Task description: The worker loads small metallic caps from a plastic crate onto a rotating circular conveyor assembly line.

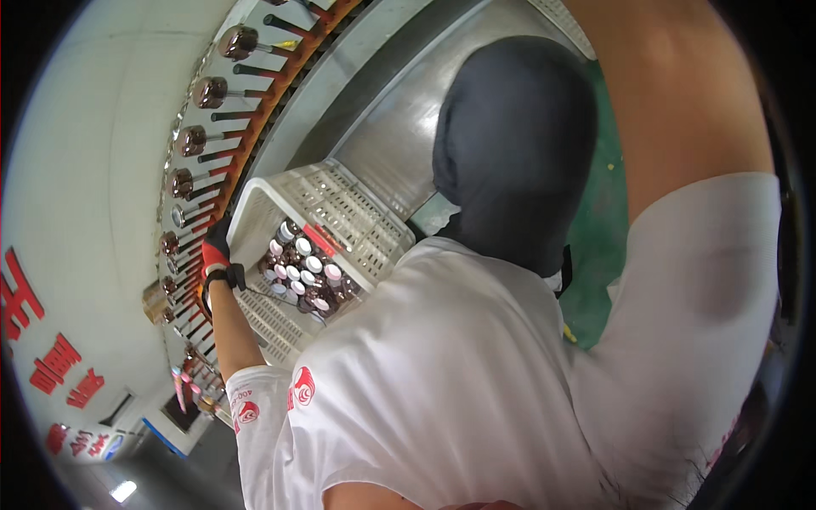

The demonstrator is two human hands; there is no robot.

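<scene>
My left hand (218,246), in a black and red glove with a dark band at the wrist, grips the left rim of a white perforated plastic crate (365,208). The crate stands tilted, its open side toward me. Inside lie many glossy dark-brown pieces (313,265) with round white or pale pink ends; their exact kind is unclear. A thin dark cord runs from the wristband across the crate. My right arm (680,102) is raised, bare below the white sleeve, and passes out through the top edge, so its hand is out of sight.
Beside the crate runs a curved orange conveyor (272,102) with upright spindles, several bearing shiny brown cup-shaped pieces (209,92). A grey metal trough (395,119) lies beyond the crate. My dark-trousered leg (518,144) is close to it, above a green floor (599,204).
</scene>
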